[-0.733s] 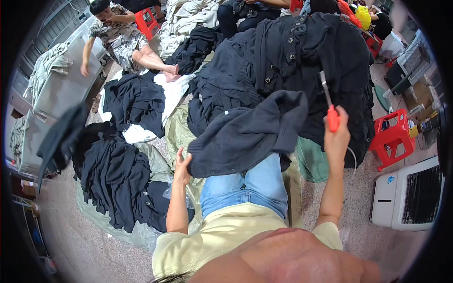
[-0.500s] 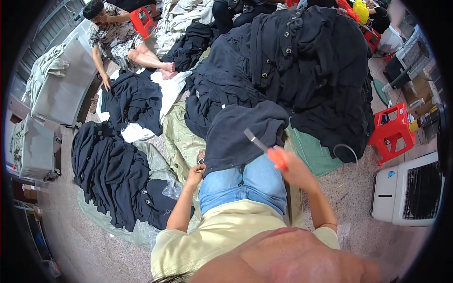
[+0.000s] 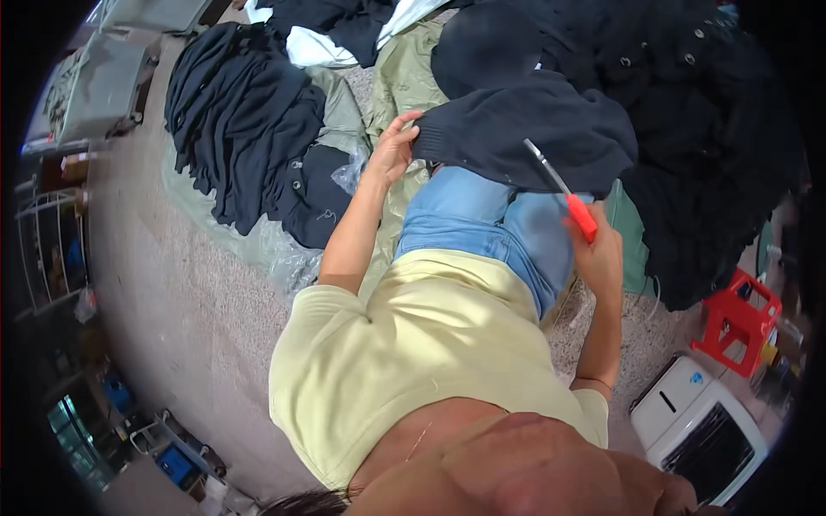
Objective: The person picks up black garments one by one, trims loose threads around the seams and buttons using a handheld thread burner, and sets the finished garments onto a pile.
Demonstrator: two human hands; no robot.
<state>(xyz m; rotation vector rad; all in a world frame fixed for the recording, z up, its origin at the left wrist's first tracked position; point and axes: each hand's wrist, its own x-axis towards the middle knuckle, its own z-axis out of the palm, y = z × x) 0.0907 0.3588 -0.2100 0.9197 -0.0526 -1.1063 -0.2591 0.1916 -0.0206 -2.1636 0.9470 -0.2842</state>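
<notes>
A black knitted garment (image 3: 525, 129) lies across my lap, over my blue jeans (image 3: 456, 202). Its ribbed edge, at the left end, is held between the thumb and fingers of my left hand (image 3: 393, 153). My right hand (image 3: 600, 254) is closed round the red handle of a flat-bladed tool (image 3: 578, 213). The narrow metal blade points up and to the left, in front of the garment; whether it touches the cloth I cannot tell. The tool's exact kind is unclear.
Black garments lie heaped on the left (image 3: 241, 129) and in a bigger pile (image 3: 697, 155) on the right, over plastic sheeting (image 3: 396, 77). A red stool (image 3: 738, 322) and a white air cooler (image 3: 701, 421) stand at the right. Grey bins (image 3: 107, 82) are at upper left.
My left hand has moved up and raised the garment's ribbed edge. The garment is spread more sideways over my lap. The view has tilted down and turned, so the seated co-worker is out of sight.
</notes>
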